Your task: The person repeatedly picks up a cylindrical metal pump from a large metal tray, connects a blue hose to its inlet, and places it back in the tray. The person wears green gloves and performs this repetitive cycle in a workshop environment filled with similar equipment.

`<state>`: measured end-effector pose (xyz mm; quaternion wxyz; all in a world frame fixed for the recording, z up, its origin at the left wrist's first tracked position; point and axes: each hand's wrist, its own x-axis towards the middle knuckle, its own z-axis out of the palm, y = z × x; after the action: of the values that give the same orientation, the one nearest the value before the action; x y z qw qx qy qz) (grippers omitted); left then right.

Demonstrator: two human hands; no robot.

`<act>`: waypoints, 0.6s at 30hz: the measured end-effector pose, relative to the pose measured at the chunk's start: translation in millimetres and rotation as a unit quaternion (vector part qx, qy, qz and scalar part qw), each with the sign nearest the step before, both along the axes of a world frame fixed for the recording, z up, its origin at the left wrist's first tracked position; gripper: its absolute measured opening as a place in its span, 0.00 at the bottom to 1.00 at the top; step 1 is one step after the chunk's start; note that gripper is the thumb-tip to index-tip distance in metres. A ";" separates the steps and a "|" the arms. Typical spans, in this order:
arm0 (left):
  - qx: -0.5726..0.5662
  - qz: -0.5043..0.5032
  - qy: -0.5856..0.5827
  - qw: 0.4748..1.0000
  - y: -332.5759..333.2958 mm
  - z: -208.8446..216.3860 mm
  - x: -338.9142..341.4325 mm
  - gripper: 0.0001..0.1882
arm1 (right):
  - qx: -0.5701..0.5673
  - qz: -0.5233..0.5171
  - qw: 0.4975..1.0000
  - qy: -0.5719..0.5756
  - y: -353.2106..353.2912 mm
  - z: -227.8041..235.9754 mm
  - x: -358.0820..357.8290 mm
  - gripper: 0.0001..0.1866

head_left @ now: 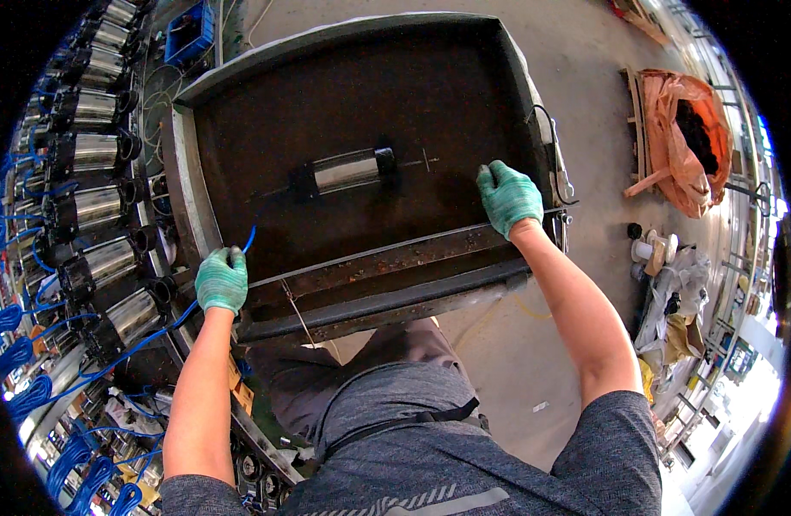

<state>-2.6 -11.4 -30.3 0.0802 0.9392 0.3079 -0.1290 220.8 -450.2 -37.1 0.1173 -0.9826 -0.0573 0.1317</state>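
A shiny metal cylinder with black ends (346, 173), like a pump or motor body, lies crosswise in a large dark metal tank (182, 172). A thin rod with a small crosspiece extends from its right end. At the tank's near left corner, my left hand (223, 280), in a green glove, is closed around a blue cable (189, 310). The cable's short end sticks up past the fingers and the rest runs off to the left. Over the near right part of the tank is my right hand (509, 199), gloved in green too, fingers partly bent and apart, with nothing visible in them.
Several similar metal cylinders (98, 153) stand in a row on the left, with coiled blue cables (30, 397) below. A blue crate (189, 34) sits beyond the tank's far left corner. To the right are an orange sack (686, 142) and a heap of plastic wrapping (683, 288).
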 end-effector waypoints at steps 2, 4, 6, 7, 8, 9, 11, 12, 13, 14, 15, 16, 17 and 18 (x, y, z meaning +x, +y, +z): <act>0.003 -0.001 -0.002 1.000 -3.0 3.8 1.5 0.21 | 0.007 0.001 1.000 -0.007 -1.9 -2.8 -0.5 0.17; 0.003 -0.001 -0.003 1.000 -3.1 4.2 1.4 0.21 | 0.011 0.004 1.000 -0.012 -2.6 -3.6 -0.7 0.17; -0.001 -0.001 -0.004 1.000 -0.7 1.6 0.1 0.21 | 0.013 0.007 1.000 -0.017 -2.4 -3.2 -1.0 0.17; -0.003 -0.002 -0.005 1.000 -1.0 2.0 0.4 0.21 | 0.007 0.007 1.000 -0.010 -2.1 -2.6 -0.8 0.18; -0.005 -0.003 -0.006 1.000 -1.3 3.1 0.7 0.20 | 0.002 0.007 1.000 -0.003 -1.5 -1.5 -0.6 0.18; -0.008 -0.004 -0.007 1.000 -1.8 3.6 0.9 0.20 | -0.004 0.007 1.000 0.004 -1.3 -1.0 -0.4 0.19; -0.002 -0.003 -0.007 1.000 -2.5 3.6 0.7 0.20 | 0.008 0.007 1.000 -0.007 -2.3 -3.0 -0.9 0.18; 0.001 -0.002 -0.007 1.000 -2.7 3.6 0.7 0.20 | 0.013 0.007 1.000 -0.013 -2.7 -3.7 -1.0 0.17; 0.000 -0.002 -0.004 1.000 -2.5 3.5 0.9 0.20 | 0.013 0.006 1.000 -0.012 -2.8 -3.7 -1.0 0.17; -0.001 -0.003 -0.001 1.000 -2.1 3.4 1.1 0.20 | 0.013 0.006 1.000 -0.011 -2.7 -3.8 -1.0 0.17; -0.002 -0.003 0.001 1.000 -1.9 3.4 1.3 0.20 | 0.013 0.005 1.000 -0.011 -2.6 -3.8 -1.0 0.17; -0.002 -0.002 0.003 1.000 -2.0 3.7 1.5 0.20 | 0.010 0.004 1.000 -0.008 -1.9 -2.7 -1.0 0.17; -0.002 -0.001 0.004 1.000 -2.3 4.1 1.8 0.20 | 0.006 0.004 1.000 -0.005 -0.9 -0.8 -1.0 0.17; -0.002 0.000 0.006 1.000 -2.5 4.6 2.0 0.20 | 0.003 0.003 1.000 -0.002 -0.4 0.1 -1.0 0.17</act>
<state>-0.6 -13.9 -25.7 0.0800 0.9385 0.3078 -0.1347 219.8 -450.5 -37.0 0.1196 -0.9824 -0.0606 0.1299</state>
